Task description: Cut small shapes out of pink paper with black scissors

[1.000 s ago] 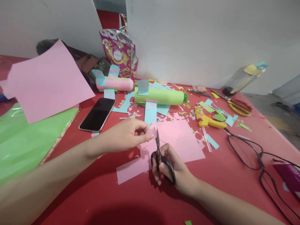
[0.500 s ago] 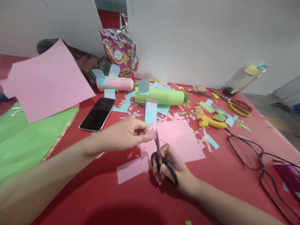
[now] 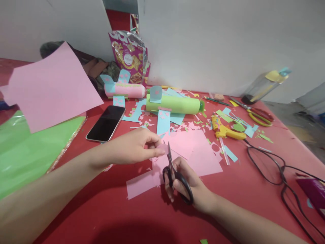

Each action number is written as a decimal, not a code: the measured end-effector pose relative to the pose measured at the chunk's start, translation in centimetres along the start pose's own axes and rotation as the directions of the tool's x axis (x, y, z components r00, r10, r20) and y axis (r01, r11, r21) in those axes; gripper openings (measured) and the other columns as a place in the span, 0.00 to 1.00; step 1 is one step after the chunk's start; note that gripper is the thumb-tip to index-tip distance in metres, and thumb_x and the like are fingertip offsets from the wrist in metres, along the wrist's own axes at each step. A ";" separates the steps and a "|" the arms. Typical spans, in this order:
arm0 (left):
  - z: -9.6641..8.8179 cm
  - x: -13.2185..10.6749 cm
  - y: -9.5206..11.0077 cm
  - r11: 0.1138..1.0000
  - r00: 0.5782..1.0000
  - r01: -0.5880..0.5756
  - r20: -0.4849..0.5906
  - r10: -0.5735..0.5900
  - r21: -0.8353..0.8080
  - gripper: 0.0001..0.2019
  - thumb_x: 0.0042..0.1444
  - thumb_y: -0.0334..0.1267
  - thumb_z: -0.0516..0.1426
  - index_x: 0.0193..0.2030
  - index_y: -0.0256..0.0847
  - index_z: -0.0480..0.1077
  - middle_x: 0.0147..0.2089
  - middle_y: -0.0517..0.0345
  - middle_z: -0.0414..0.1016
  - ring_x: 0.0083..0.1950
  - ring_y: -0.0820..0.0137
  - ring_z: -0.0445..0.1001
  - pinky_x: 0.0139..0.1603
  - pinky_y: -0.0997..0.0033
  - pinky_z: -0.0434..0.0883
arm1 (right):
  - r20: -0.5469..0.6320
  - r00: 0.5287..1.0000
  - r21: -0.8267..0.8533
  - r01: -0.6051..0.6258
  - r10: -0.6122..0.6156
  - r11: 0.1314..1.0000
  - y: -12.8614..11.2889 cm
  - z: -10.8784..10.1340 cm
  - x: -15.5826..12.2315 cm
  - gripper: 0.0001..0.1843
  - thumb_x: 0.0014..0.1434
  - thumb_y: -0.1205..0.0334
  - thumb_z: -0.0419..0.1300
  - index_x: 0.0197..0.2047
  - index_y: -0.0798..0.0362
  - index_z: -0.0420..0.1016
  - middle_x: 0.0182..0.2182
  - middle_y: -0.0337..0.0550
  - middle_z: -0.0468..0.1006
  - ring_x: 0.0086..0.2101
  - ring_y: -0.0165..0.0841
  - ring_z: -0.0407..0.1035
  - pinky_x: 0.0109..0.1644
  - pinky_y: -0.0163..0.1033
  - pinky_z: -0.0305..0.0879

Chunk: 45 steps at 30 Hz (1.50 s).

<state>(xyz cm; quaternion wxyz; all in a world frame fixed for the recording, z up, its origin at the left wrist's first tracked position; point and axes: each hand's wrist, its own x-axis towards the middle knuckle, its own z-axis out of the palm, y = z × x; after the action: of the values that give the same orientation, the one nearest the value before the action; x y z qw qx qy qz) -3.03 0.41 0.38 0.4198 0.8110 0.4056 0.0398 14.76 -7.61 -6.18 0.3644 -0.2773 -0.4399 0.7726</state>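
Between thumb and fingers, my left hand (image 3: 141, 145) pinches a small round piece of pink paper (image 3: 164, 148). My right hand (image 3: 189, 179) grips black-handled scissors (image 3: 171, 166), their blades slightly parted at the right edge of that piece. Beneath both hands lie pink paper sheets (image 3: 204, 157) and a pink strip (image 3: 141, 186). Just beyond are a green paper-covered bottle (image 3: 177, 104) with light blue fins and a smaller pink one (image 3: 132, 90) with blue fins.
A phone (image 3: 106, 123) lies left of the bottles. To the right are a yellow glue gun (image 3: 228, 132) with a looping black cable (image 3: 273, 169), larger scissors (image 3: 259, 117) and a clear bottle (image 3: 265, 86). Paper scraps (image 3: 189, 126) litter the red table (image 3: 122, 217). A snack bag (image 3: 129, 57) stands behind.
The scissors have shifted slightly left and their blades have opened a little wider beside the pink piece. My left hand still pinches the paper in nearly the same place.
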 end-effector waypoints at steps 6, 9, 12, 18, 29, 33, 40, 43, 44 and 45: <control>-0.6 -0.6 0.5 0.999 0.999 0.039 -0.009 -0.039 0.008 0.14 0.50 0.46 0.50 0.22 0.39 0.66 0.22 0.63 0.66 0.25 0.75 0.62 0.25 0.77 0.57 | 0.026 0.999 -0.006 -0.032 0.033 0.999 0.0 0.0 0.1 0.19 0.51 0.52 0.58 0.30 0.49 0.49 0.18 0.27 0.62 0.16 0.21 0.56 0.19 0.29 0.55; -0.8 -0.7 0.5 0.998 0.997 0.057 -0.050 -0.056 0.007 0.14 0.50 0.47 0.51 0.24 0.40 0.68 0.23 0.63 0.67 0.26 0.75 0.63 0.25 0.78 0.58 | 0.034 0.998 -0.005 -0.044 0.044 0.999 0.0 0.0 0.0 0.19 0.51 0.52 0.58 0.30 0.49 0.48 0.18 0.27 0.62 0.15 0.21 0.56 0.18 0.28 0.54; -0.7 -0.6 0.3 0.997 0.993 0.077 -0.091 -0.078 -0.008 0.15 0.49 0.49 0.51 0.24 0.40 0.67 0.24 0.63 0.68 0.27 0.74 0.64 0.27 0.77 0.59 | 0.037 0.998 0.004 -0.057 0.057 0.998 0.0 0.0 -0.1 0.20 0.51 0.53 0.59 0.30 0.49 0.48 0.18 0.26 0.61 0.15 0.21 0.57 0.17 0.27 0.55; -0.7 -0.4 0.2 0.998 0.992 0.061 -0.105 -0.063 -0.025 0.15 0.51 0.49 0.50 0.25 0.40 0.66 0.26 0.62 0.69 0.29 0.73 0.66 0.30 0.76 0.61 | 0.021 0.999 0.031 -0.038 0.037 0.999 0.1 -0.1 0.0 0.20 0.50 0.53 0.59 0.30 0.49 0.48 0.19 0.27 0.62 0.14 0.20 0.57 0.17 0.26 0.54; -0.6 -0.6 0.5 0.998 0.994 0.067 -0.086 -0.065 0.017 0.14 0.52 0.47 0.49 0.27 0.40 0.68 0.26 0.63 0.69 0.28 0.74 0.65 0.28 0.76 0.60 | 0.008 1.000 0.037 -0.021 0.020 0.999 0.0 -0.1 0.1 0.19 0.51 0.54 0.59 0.29 0.49 0.49 0.20 0.27 0.62 0.14 0.19 0.57 0.17 0.26 0.53; -0.6 -0.5 0.5 0.998 0.993 0.066 -0.096 -0.066 0.004 0.15 0.52 0.48 0.49 0.27 0.39 0.68 0.26 0.62 0.69 0.29 0.74 0.65 0.29 0.76 0.60 | 0.017 1.000 0.031 -0.024 0.024 0.999 0.0 0.0 0.1 0.19 0.51 0.54 0.59 0.29 0.49 0.48 0.18 0.26 0.62 0.14 0.19 0.57 0.17 0.25 0.53; -0.5 -0.5 0.5 0.999 0.995 0.045 -0.093 -0.044 0.013 0.15 0.53 0.47 0.49 0.26 0.39 0.67 0.25 0.63 0.69 0.27 0.75 0.65 0.27 0.77 0.60 | 0.026 1.000 0.037 -0.014 0.013 0.999 0.2 -0.1 0.0 0.19 0.51 0.53 0.59 0.30 0.49 0.49 0.19 0.27 0.63 0.15 0.20 0.58 0.18 0.26 0.55; -0.4 -0.5 0.5 0.999 0.995 0.046 -0.087 -0.046 0.005 0.15 0.53 0.47 0.48 0.27 0.39 0.68 0.27 0.62 0.71 0.29 0.74 0.67 0.29 0.77 0.61 | 0.013 1.000 0.035 0.001 -0.001 0.999 0.2 -0.1 0.0 0.19 0.50 0.52 0.59 0.30 0.50 0.49 0.21 0.29 0.64 0.17 0.21 0.59 0.20 0.29 0.57; -0.4 -0.4 0.5 0.999 0.995 0.051 -0.088 -0.050 0.004 0.15 0.53 0.47 0.48 0.27 0.39 0.68 0.28 0.62 0.72 0.30 0.74 0.67 0.29 0.77 0.61 | 0.012 1.000 0.037 0.003 -0.004 0.999 0.2 -0.2 0.1 0.20 0.50 0.51 0.59 0.30 0.50 0.50 0.21 0.29 0.64 0.18 0.21 0.60 0.21 0.30 0.58; -0.4 -0.4 0.5 0.999 0.995 0.054 -0.088 -0.054 0.003 0.15 0.53 0.47 0.48 0.27 0.39 0.68 0.29 0.61 0.72 0.31 0.73 0.68 0.29 0.76 0.61 | 0.013 1.000 0.036 0.001 -0.002 0.999 0.2 -0.2 0.1 0.20 0.50 0.51 0.59 0.30 0.49 0.50 0.21 0.29 0.64 0.18 0.22 0.60 0.21 0.31 0.58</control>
<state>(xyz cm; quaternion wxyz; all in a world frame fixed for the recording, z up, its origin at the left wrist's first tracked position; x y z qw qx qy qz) -3.14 0.20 1.09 0.4002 0.7984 0.4455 0.0628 14.79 -7.54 -6.43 0.3671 -0.2652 -0.4285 0.7819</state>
